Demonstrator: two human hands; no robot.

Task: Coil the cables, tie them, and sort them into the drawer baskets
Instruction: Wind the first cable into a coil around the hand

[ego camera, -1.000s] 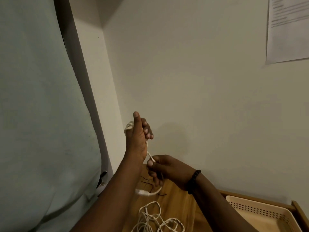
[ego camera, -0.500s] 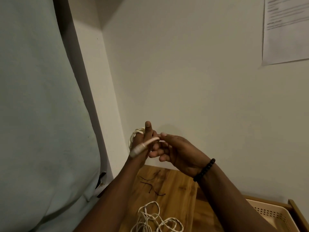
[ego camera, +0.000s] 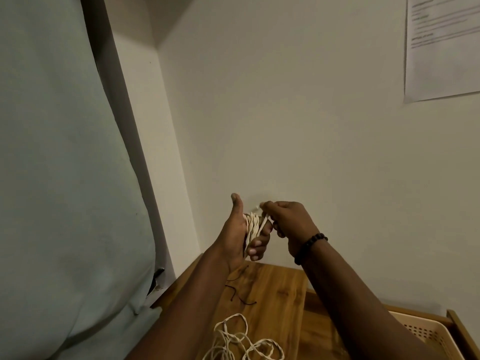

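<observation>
My left hand (ego camera: pixel 237 235) is raised in front of the wall with its thumb up, and a white braided cable (ego camera: pixel 251 224) is wound in several loops around its palm. My right hand (ego camera: pixel 287 220), with a black bead bracelet on the wrist, pinches the free end of that cable just above and to the right of the coil. A second loose tangle of white cable (ego camera: pixel 240 341) lies on the wooden top (ego camera: pixel 280 292) below. A beige perforated basket (ego camera: pixel 426 333) sits in the open drawer at lower right.
A thin dark tie wire (ego camera: pixel 237 294) lies on the wood near the left forearm. A pale green curtain (ego camera: pixel 52 178) fills the left side. A printed sheet (ego camera: pixel 441 45) is stuck on the wall at upper right. The drawer's wooden rim (ego camera: pixel 459 326) shows at the far right.
The right hand came up from below the left hand to its right side, bringing the cable end around the coil. The left hand turned so the wound loops now face the camera.
</observation>
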